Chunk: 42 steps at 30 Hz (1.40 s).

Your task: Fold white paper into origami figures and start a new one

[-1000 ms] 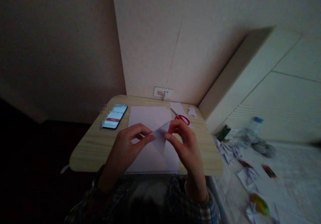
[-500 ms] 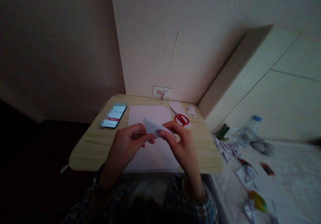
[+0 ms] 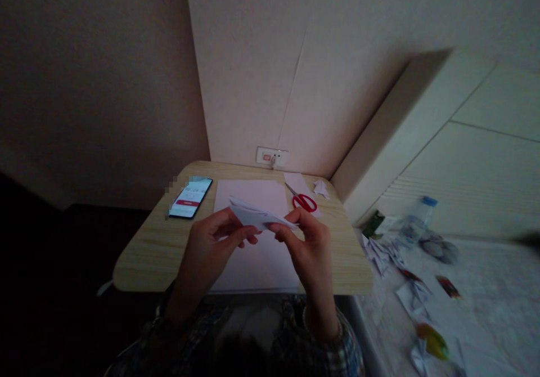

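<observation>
A small piece of folded white paper [image 3: 254, 215] is held between my two hands, above a stack of white paper sheets [image 3: 257, 264] on the table. My left hand [image 3: 215, 242] pinches its left lower edge between thumb and fingers. On the other end, my right hand [image 3: 306, 242] grips the paper with thumb below and fingers behind. Several layers show along its upper edge. Just beyond my right hand lie red-handled scissors [image 3: 304, 201], resting on a white paper strip [image 3: 296, 181].
A lit phone [image 3: 192, 198] lies at the left of the wooden table [image 3: 147, 259]. A folded paper piece [image 3: 321, 188] sits at the back right. Below a wall socket [image 3: 272, 157] is the table's far edge. To the right, a bed [image 3: 498, 287] carries a bottle [image 3: 422, 219] and paper scraps.
The folded paper has turned flatter, showing more of its length and its layered upper edge. My right hand has shifted its grip slightly along it. The camera view has shifted a little.
</observation>
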Available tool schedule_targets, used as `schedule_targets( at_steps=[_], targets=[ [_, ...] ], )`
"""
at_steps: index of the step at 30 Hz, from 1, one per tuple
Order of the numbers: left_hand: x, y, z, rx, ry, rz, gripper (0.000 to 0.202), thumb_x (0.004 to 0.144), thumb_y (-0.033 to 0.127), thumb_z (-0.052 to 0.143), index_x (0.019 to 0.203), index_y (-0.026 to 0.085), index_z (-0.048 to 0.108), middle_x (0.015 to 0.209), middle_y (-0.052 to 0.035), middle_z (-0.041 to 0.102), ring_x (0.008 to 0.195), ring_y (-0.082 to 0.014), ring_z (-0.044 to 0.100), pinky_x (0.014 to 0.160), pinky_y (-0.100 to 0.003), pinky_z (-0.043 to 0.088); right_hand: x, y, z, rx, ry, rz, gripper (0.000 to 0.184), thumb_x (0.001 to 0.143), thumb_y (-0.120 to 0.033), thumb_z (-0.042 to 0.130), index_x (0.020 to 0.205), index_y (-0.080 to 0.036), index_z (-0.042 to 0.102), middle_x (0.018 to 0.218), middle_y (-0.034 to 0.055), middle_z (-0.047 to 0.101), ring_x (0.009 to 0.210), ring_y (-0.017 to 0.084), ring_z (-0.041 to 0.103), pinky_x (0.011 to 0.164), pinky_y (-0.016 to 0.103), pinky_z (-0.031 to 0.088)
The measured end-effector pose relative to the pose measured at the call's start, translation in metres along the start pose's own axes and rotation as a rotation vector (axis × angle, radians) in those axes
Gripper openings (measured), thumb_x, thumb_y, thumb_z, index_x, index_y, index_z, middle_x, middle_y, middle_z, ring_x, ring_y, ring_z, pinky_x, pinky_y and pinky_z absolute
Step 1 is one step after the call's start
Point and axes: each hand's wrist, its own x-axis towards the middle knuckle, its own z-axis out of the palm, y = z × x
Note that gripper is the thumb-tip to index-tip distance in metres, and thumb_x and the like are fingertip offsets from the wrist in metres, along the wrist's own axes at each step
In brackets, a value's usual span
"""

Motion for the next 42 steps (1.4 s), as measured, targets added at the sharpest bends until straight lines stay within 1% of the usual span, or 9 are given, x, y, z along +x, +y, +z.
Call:
schedule_targets(
  at_steps=[3, 7, 11, 16, 20, 26, 30, 35, 42],
  targets=[
    [-0.001, -0.001, 0.001, -0.010, -0.008, -0.006, 0.007, 0.065, 0.017, 0.067, 0.059, 0.018, 0.064, 0.053, 0.0018, 0.069, 0.048, -0.0130, 0.061, 0.047, -0.022, 0.050, -0.001, 0.000, 0.002, 0.079, 0.066, -0.001, 0.023, 0.072, -0.025, 0.070, 0.056, -0.020, 0.055, 0.053, -0.0050, 0.056, 0.055, 0.012, 0.052, 0.056, 0.024, 0.039],
    [-0.003, 0.001, 0.001, -0.022, -0.003, -0.010, 0.006, 0.066, 0.017, 0.066, 0.060, 0.019, 0.066, 0.058, 0.0008, 0.071, 0.052, -0.0144, 0.064, 0.052, -0.024, 0.052, -0.003, 0.001, 0.002, 0.150, 0.073, -0.032, 0.019, 0.074, -0.024, 0.068, 0.059, -0.021, 0.057, 0.056, -0.0039, 0.058, 0.058, 0.013, 0.054, 0.059, 0.026, 0.042],
    [-0.005, 0.001, 0.001, -0.042, 0.029, -0.018, 0.009, 0.064, 0.017, 0.068, 0.056, 0.019, 0.066, 0.056, 0.0008, 0.071, 0.049, -0.0140, 0.063, 0.050, -0.024, 0.052, -0.003, -0.001, 0.000, 0.165, 0.037, -0.071, 0.015, 0.075, -0.023, 0.067, 0.063, -0.021, 0.058, 0.060, -0.0035, 0.059, 0.061, 0.014, 0.055, 0.060, 0.026, 0.042],
    [-0.006, -0.001, 0.003, -0.145, 0.103, -0.037, 0.005, 0.064, 0.017, 0.069, 0.062, 0.020, 0.065, 0.057, 0.0018, 0.071, 0.051, -0.0145, 0.065, 0.046, -0.023, 0.050, 0.000, -0.002, 0.003, 0.137, -0.069, -0.147, 0.010, 0.077, -0.022, 0.066, 0.070, -0.021, 0.060, 0.069, -0.0022, 0.060, 0.070, 0.014, 0.056, 0.066, 0.026, 0.044],
    [-0.006, -0.001, 0.004, -0.111, 0.055, -0.063, 0.005, 0.064, 0.019, 0.069, 0.060, 0.019, 0.065, 0.059, 0.0002, 0.071, 0.054, -0.0156, 0.066, 0.050, -0.024, 0.052, 0.000, 0.000, 0.005, 0.116, -0.077, -0.188, 0.010, 0.079, -0.020, 0.065, 0.071, -0.021, 0.060, 0.072, -0.0013, 0.060, 0.074, 0.015, 0.057, 0.069, 0.026, 0.045],
    [-0.005, -0.003, 0.003, -0.058, -0.067, -0.011, 0.010, 0.071, 0.021, 0.064, 0.062, 0.017, 0.065, 0.054, 0.0011, 0.067, 0.052, -0.0133, 0.062, 0.051, -0.023, 0.050, -0.003, 0.006, 0.008, 0.095, -0.065, -0.187, 0.003, 0.079, -0.022, 0.065, 0.078, -0.021, 0.062, 0.082, 0.0002, 0.062, 0.083, 0.016, 0.058, 0.076, 0.027, 0.046],
    [-0.007, -0.004, 0.003, -0.035, -0.068, -0.016, 0.015, 0.073, 0.024, 0.063, 0.059, 0.017, 0.060, 0.051, 0.0029, 0.063, 0.048, -0.0111, 0.059, 0.048, -0.020, 0.047, -0.002, 0.009, 0.009, 0.135, -0.057, -0.130, 0.004, 0.078, -0.023, 0.064, 0.078, -0.021, 0.061, 0.078, -0.0002, 0.062, 0.079, 0.016, 0.057, 0.075, 0.028, 0.046],
    [-0.009, -0.005, 0.001, -0.004, -0.098, -0.021, 0.016, 0.072, 0.023, 0.064, 0.057, 0.017, 0.061, 0.051, 0.0038, 0.064, 0.048, -0.0095, 0.058, 0.048, -0.018, 0.046, 0.000, 0.008, -0.003, 0.227, -0.047, -0.043, 0.008, 0.079, -0.026, 0.064, 0.075, -0.020, 0.060, 0.075, -0.0008, 0.057, 0.076, 0.015, 0.054, 0.072, 0.028, 0.042],
    [-0.008, -0.002, 0.001, 0.049, -0.139, -0.022, 0.016, 0.069, 0.024, 0.067, 0.055, 0.017, 0.062, 0.050, 0.0028, 0.065, 0.047, -0.0101, 0.058, 0.048, -0.018, 0.046, 0.001, 0.009, -0.015, 0.294, 0.018, -0.037, 0.009, 0.078, -0.023, 0.065, 0.074, -0.021, 0.057, 0.075, -0.0026, 0.053, 0.075, 0.013, 0.050, 0.071, 0.026, 0.039]
  ],
)
